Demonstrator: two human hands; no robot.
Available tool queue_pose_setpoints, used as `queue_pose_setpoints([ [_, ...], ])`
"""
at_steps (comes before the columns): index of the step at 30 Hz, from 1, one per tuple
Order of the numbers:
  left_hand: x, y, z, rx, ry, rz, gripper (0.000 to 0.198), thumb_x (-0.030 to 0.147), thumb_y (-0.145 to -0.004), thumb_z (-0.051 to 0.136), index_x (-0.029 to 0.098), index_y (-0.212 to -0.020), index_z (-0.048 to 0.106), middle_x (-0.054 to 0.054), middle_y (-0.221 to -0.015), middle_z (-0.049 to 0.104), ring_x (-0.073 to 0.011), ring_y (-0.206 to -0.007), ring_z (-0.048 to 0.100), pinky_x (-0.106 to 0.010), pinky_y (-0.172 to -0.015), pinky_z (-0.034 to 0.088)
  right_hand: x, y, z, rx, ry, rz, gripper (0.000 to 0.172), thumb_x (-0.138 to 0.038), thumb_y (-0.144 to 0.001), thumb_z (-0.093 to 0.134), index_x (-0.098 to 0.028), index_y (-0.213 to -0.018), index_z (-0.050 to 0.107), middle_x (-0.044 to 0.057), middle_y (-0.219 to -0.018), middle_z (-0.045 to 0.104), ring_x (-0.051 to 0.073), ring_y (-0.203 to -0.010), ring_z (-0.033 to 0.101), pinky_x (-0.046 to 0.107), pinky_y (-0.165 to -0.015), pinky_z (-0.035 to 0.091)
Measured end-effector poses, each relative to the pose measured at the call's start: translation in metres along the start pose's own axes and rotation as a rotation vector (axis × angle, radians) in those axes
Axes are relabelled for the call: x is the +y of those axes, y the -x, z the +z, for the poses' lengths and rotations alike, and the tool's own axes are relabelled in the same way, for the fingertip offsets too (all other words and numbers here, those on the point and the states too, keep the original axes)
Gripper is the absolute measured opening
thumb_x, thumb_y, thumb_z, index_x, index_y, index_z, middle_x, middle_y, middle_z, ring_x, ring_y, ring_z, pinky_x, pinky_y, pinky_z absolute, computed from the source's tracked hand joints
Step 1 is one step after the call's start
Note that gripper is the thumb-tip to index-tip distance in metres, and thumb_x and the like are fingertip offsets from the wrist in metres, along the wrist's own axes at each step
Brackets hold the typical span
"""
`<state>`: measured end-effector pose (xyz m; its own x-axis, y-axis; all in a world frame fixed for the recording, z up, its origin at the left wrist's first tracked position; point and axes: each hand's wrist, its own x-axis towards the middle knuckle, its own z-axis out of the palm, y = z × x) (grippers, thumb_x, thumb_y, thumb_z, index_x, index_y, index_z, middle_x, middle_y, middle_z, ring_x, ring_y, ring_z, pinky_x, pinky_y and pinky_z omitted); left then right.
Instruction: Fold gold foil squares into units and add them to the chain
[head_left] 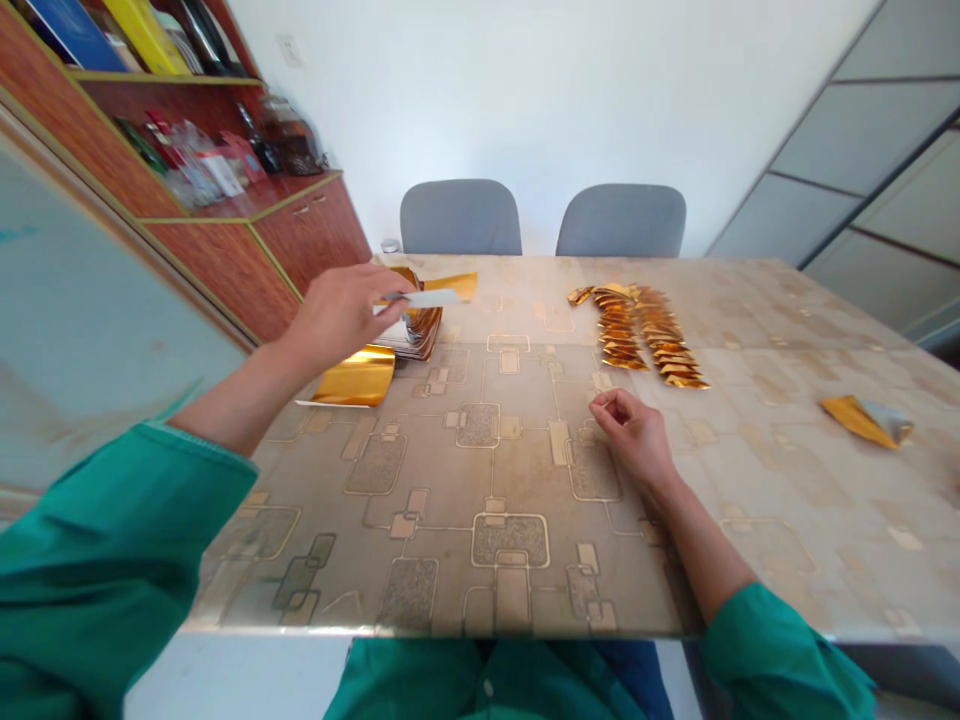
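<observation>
At the left, my left hand pinches a sheet of gold foil paper, its pale side partly turned to me. The sheet is held over a stack of gold foil paper, partly hidden by the hand. Beside that stack, a curled gold sheet lies on the table. My right hand is closed, thumb and fingertips together, low over the tablecloth, with nothing visible in it. Beyond it lie two rows of folded gold foil pieces. A separate folded piece lies far right.
A patterned cloth covers the table. Two grey chairs stand along its far edge against a white wall. A wooden cabinet with bottles and bags is at the back left.
</observation>
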<state>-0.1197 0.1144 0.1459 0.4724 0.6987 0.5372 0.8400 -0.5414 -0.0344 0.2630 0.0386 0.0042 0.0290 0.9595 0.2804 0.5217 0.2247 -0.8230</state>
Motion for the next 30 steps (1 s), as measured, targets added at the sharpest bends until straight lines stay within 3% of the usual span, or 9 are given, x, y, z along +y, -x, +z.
queue_pose_setpoints([
  [3,0.049,0.019,0.017,-0.003,0.19,0.2,0.028,0.027,-0.098,0.045,0.019,-0.095,0.072,-0.006,-0.096,0.071,-0.0175,-0.091,0.062,-0.03,-0.082,0.05,-0.009,0.001,0.0,-0.149,-0.146,0.007,0.037,-0.055,-0.089,0.055,-0.02,-0.089,0.067,0.0,-0.068,0.061,0.015,-0.063,0.052,0.027,-0.06,0.041],
  [5,0.082,0.034,0.031,-0.05,0.303,0.252,0.026,0.025,-0.097,0.046,0.023,-0.095,0.072,-0.006,-0.096,0.07,-0.0181,-0.092,0.063,-0.031,-0.082,0.052,-0.015,0.002,-0.001,-0.28,-0.24,0.027,0.043,-0.059,-0.091,0.05,-0.022,-0.103,0.069,0.002,-0.081,0.069,0.015,-0.067,0.054,0.028,-0.062,0.043],
  [7,0.112,0.048,0.043,-0.146,0.42,0.293,0.026,0.025,-0.099,0.046,0.024,-0.093,0.071,-0.005,-0.094,0.07,-0.0178,-0.092,0.064,-0.032,-0.084,0.053,-0.019,0.004,-0.002,-0.379,-0.312,0.04,0.047,-0.063,-0.091,0.047,-0.023,-0.104,0.069,0.002,-0.081,0.069,0.015,-0.064,0.053,0.028,-0.06,0.043],
  [11,0.15,0.065,0.064,-0.234,0.56,0.353,0.027,0.023,-0.1,0.045,0.025,-0.092,0.071,-0.005,-0.091,0.07,-0.0175,-0.092,0.065,-0.032,-0.089,0.055,-0.018,0.004,0.001,-0.376,-0.397,0.082,0.041,-0.063,-0.082,0.062,-0.023,-0.09,0.068,0.001,-0.082,0.069,0.016,-0.07,0.059,0.029,-0.064,0.048],
  [15,0.156,0.07,0.088,-0.24,0.45,0.382,0.029,0.02,-0.101,0.042,0.021,-0.099,0.07,-0.008,-0.102,0.071,-0.021,-0.101,0.065,-0.035,-0.09,0.055,-0.012,0.002,0.004,-0.202,-0.432,0.086,0.034,-0.055,-0.079,0.07,-0.022,-0.084,0.066,0.001,-0.08,0.069,0.017,-0.071,0.061,0.031,-0.067,0.05],
  [19,0.15,0.072,0.108,-0.222,0.494,0.324,0.028,0.014,-0.096,0.046,0.019,-0.112,0.068,-0.01,-0.116,0.07,-0.0225,-0.11,0.064,-0.041,-0.099,0.052,-0.016,0.003,-0.003,-0.107,-0.318,-0.13,0.019,-0.041,-0.085,0.067,-0.024,-0.09,0.072,0.002,-0.083,0.071,0.018,-0.077,0.062,0.033,-0.074,0.05],
  [25,0.144,0.075,0.115,-0.255,0.673,0.077,0.036,0.014,-0.094,0.044,0.018,-0.126,0.061,-0.013,-0.128,0.064,-0.023,-0.118,0.061,-0.039,-0.1,0.052,-0.027,0.007,-0.005,-0.342,-0.093,-0.556,0.013,-0.022,-0.084,0.064,-0.029,-0.094,0.07,0.001,-0.11,0.074,0.021,-0.106,0.062,0.043,-0.095,0.047],
  [30,0.132,0.078,0.117,-0.215,0.527,0.019,0.034,0.015,-0.088,0.054,0.019,-0.119,0.065,-0.011,-0.129,0.065,-0.0265,-0.123,0.058,-0.049,-0.109,0.043,-0.024,0.012,0.003,-0.594,-0.016,-0.566,0.013,-0.013,-0.084,0.059,-0.024,-0.088,0.066,0.005,-0.107,0.073,0.019,-0.101,0.066,0.039,-0.094,0.05],
])
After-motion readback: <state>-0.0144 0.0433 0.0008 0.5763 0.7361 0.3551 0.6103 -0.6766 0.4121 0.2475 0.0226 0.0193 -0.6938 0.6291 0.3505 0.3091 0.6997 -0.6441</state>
